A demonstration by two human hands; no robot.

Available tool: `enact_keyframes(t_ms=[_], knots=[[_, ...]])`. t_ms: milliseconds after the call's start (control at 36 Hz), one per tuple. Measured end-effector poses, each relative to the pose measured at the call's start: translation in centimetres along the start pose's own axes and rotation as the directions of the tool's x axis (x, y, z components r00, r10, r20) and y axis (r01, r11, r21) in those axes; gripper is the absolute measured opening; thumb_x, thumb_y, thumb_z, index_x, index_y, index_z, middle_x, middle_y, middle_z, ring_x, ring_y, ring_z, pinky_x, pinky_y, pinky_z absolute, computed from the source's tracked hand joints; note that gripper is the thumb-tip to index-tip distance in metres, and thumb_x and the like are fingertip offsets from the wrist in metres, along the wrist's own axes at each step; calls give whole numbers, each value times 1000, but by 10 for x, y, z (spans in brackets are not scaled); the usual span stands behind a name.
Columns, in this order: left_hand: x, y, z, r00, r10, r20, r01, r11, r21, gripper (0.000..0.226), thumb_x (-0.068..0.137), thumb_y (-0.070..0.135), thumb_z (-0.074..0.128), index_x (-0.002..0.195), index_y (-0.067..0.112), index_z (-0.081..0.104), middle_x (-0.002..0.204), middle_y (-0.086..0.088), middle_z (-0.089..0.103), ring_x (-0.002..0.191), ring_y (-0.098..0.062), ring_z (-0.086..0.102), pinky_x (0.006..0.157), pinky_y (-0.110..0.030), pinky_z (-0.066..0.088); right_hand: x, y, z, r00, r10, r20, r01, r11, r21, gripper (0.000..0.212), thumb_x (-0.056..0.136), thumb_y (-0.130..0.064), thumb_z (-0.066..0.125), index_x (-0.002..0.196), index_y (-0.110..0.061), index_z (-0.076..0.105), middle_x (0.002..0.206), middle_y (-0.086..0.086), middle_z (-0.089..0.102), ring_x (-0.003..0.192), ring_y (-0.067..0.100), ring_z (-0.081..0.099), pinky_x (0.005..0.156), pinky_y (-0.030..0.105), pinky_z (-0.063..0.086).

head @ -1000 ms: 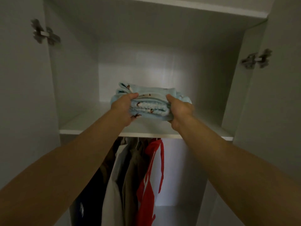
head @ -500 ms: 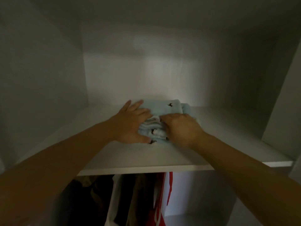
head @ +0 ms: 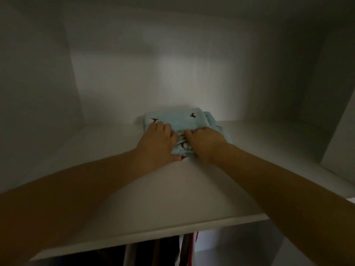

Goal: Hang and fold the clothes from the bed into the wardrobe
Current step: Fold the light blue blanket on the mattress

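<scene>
Fingers (head: pixel 166 129) of left hand (head: pixel 156 144) and right hand (head: pixel 206 143) curl round folded garment (head: pixel 178 118) on shelf (head: pixel 172 198); hasty withdrawal may drag folds loose.

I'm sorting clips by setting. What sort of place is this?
Most likely the inside of a home wardrobe: a white shelf boxed in by plain panels, a folded pale-blue garment on it, gripped by the left hand and right hand, and hanging clothes below the shelf.

Below the front edge of the white shelf (head: pixel 172 204) hang dark garments (head: pixel 153 253), a pale one (head: pixel 130 255) among them and a red-trimmed one (head: pixel 194 246) at the right.
</scene>
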State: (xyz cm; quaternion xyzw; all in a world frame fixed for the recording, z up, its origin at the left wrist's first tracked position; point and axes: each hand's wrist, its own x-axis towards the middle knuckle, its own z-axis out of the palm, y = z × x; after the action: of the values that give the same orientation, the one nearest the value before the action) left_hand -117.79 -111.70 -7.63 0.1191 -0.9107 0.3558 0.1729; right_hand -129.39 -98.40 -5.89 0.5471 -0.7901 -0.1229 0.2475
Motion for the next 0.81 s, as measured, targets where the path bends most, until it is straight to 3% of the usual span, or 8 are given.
enact_keyframes(t_ms=[222,472,667,806], knots=[[34,-10,18,995,7,99,-10,1000,27,81,92,76,29,139,10,43,126,-14,50,114,-31,50,107,-44,30,43,7,22,996,66,65,-68,997,40,47,98,-30,52,137,-10,37,133,9,58,118,26,57,108,33,32],[59,-25,59,998,18,52,-12,994,-106,77,92,74,32,138,14,43,128,-11,51,114,-27,48,97,-39,34,73,11,44,985,152,75,-162,975,153,44,99,-34,48,136,-12,37,138,10,53,127,27,49,116,34,22],[71,-24,64,999,14,51,-6,989,-144,73,92,73,31,133,15,47,128,-11,53,114,-27,50,98,-39,37,74,14,60,980,197,4,-192,948,254,51,101,-35,46,144,-12,34,151,10,41,144,26,31,121,34,10],[65,-19,64,995,-52,82,64,987,-145,81,94,69,35,147,8,31,135,-16,47,118,-30,48,100,-40,37,65,14,56,973,218,72,-228,890,394,69,100,-32,50,154,-7,17,161,14,23,150,29,17,121,35,4]])
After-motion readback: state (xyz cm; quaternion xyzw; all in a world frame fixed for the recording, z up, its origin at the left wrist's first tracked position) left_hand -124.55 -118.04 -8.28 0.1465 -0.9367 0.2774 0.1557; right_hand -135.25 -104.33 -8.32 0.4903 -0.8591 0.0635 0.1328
